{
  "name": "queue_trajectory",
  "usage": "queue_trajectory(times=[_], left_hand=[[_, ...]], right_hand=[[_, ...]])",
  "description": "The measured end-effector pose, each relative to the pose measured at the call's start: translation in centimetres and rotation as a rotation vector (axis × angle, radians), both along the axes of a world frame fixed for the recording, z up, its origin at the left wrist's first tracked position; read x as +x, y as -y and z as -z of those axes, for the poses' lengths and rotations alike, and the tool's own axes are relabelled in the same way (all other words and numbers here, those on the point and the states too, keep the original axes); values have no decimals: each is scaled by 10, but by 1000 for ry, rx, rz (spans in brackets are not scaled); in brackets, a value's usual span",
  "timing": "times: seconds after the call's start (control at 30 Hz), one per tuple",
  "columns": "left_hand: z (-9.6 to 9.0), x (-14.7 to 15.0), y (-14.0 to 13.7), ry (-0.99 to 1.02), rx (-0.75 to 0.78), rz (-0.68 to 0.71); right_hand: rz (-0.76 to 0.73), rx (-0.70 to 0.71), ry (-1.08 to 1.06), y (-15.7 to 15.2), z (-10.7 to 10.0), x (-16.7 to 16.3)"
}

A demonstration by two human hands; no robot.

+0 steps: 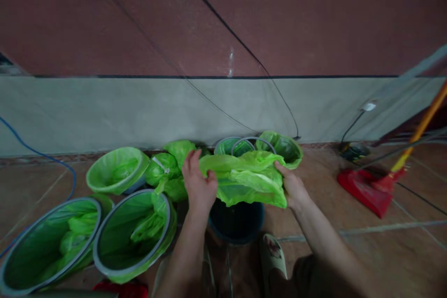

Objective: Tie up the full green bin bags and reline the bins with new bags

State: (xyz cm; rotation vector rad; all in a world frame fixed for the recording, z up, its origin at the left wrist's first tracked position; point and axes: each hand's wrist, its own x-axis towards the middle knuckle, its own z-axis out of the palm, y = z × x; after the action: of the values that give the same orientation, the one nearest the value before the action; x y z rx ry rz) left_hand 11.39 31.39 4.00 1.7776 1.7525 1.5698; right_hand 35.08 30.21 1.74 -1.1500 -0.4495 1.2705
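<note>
A bright green plastic bag (249, 179) is stretched out between my hands, above a dark bin (237, 226) near my feet. My right hand (293, 185) pinches the bag's right edge between thumb and fingers. At the bag's left end, my left hand (199, 184) has its fingers raised and apart, with the thumb beside the plastic. Whether the left palm touches the bag is hard to see. The bag hides part of the bin's mouth.
Bins lined with green bags stand to the left, including a grey-rimmed bin (99, 247). Knotted green bags (162, 169) lie beside them. More lined bins (282, 149) stand by the wall. A red dustpan (366, 191) and blue cable (52, 158) are on the floor.
</note>
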Motion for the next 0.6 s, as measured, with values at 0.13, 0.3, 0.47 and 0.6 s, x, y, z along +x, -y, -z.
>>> queue_trajectory(times=[0.13,0.3,0.47,0.6], left_hand=[[-6,56,31,-21,-200,366],[14,85,31,201,-540,458],[26,81,10,500,-460,558],[20,64,-3,735,-422,431]], right_hand=[[-83,41,-67,8,-7,-5],[-214,141,-61,24,-14,-18],[-183,160,-7,23,-15,-11],[124,100,19,8,-12,21]])
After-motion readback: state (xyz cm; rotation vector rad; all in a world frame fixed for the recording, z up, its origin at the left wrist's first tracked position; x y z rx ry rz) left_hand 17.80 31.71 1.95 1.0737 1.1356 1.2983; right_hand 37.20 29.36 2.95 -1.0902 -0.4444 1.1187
